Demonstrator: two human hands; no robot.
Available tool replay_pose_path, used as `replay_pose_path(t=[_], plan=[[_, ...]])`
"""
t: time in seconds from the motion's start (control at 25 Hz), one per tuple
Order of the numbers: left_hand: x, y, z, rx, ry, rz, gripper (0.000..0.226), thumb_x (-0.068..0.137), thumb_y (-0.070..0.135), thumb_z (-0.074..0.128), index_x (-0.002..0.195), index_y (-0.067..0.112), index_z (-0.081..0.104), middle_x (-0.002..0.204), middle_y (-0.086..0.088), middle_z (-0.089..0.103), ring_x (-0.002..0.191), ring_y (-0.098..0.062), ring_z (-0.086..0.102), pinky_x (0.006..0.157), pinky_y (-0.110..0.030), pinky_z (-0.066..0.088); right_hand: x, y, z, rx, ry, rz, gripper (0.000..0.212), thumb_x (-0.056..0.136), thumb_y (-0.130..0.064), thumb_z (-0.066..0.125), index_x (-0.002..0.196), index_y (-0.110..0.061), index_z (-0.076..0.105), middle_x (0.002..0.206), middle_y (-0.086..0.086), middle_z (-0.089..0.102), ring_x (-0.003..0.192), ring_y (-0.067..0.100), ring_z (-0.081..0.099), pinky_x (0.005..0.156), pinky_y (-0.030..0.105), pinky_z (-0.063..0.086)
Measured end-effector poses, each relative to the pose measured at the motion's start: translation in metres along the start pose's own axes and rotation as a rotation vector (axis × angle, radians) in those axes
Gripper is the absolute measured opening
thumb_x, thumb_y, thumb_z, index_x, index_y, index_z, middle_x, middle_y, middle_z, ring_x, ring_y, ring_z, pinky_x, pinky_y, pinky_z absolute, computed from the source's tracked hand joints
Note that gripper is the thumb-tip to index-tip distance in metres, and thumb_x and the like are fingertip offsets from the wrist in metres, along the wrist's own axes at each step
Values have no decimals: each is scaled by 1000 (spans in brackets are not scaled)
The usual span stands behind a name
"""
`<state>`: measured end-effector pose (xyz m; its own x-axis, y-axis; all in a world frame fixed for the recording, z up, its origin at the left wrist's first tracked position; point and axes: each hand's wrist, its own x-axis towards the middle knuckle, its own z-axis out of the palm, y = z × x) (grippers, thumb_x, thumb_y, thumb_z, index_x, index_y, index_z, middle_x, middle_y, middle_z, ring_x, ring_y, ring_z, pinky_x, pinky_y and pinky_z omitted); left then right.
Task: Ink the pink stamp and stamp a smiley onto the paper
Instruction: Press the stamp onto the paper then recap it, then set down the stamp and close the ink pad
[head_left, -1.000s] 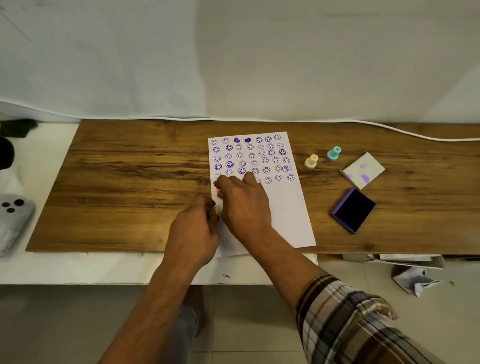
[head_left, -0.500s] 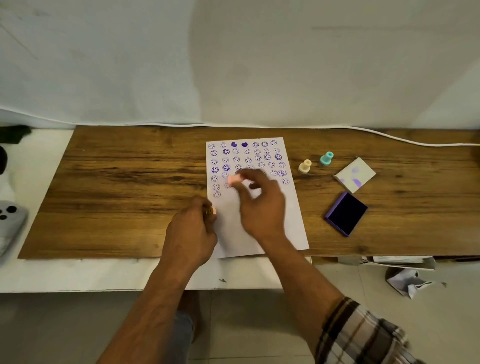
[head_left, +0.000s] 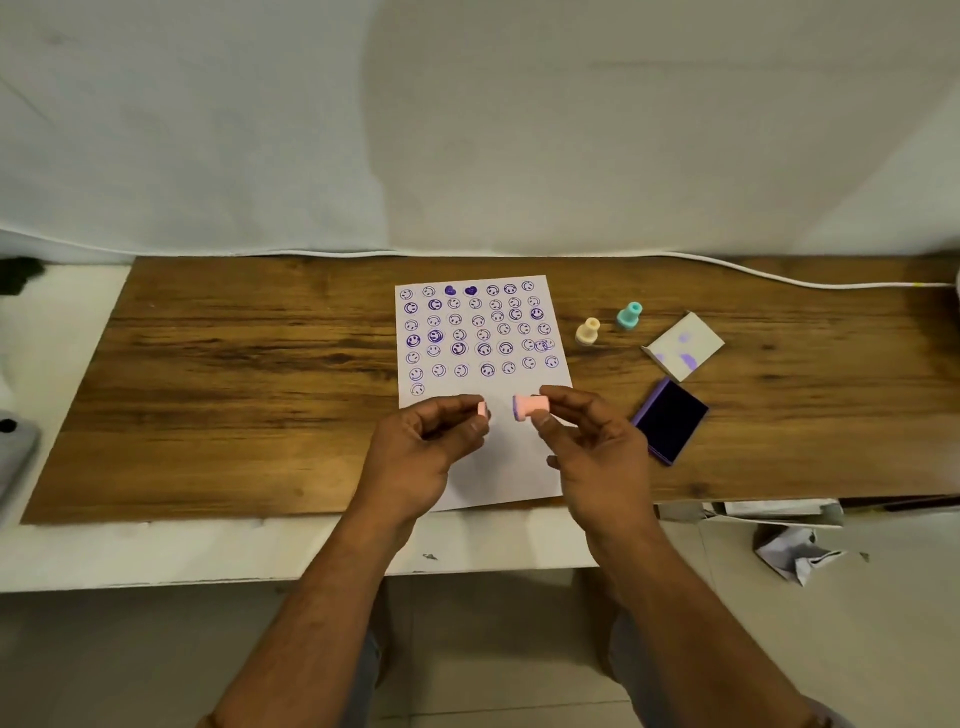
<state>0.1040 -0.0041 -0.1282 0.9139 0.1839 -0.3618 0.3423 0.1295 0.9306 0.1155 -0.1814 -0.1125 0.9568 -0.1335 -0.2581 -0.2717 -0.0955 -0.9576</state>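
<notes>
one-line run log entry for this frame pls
phase: cap off, recapping likely | left hand: grip on small pink cap | right hand: grip on pink cylindrical stamp | white smiley-stamped paper sheet: under hands | open purple ink pad: untouched

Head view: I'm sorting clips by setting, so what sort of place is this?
Probably a makeshift home craft desk: a wooden board backed by hung cloth, holding stamped paper, an ink pad and small stamps.

Wooden board bears the paper, ink pad, beige stamp; teal stamp
</notes>
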Motion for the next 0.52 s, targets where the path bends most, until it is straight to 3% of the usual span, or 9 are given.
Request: replay_pose_path(t=[0.28,0.52], plan=[[4,-2,17,-88,7,-38,31,86,4,76,116,12,77,117,-4,78,109,-22,74,94,-40,61,20,10,-8,-122,-116,-156,27,88,-20,80,107,-39,76,106,-30,73,103,-5,64,73,6,50],[5,-3,24,-108,-11,-38,30,85,6,77,115,11,78,116,-3,79,107,-23,75,90,-37,62,24,8,-18,-143,-179,-195,28,87,-25,81,104,-46,74,106,-32,72,100,-1,66,70,9,52]])
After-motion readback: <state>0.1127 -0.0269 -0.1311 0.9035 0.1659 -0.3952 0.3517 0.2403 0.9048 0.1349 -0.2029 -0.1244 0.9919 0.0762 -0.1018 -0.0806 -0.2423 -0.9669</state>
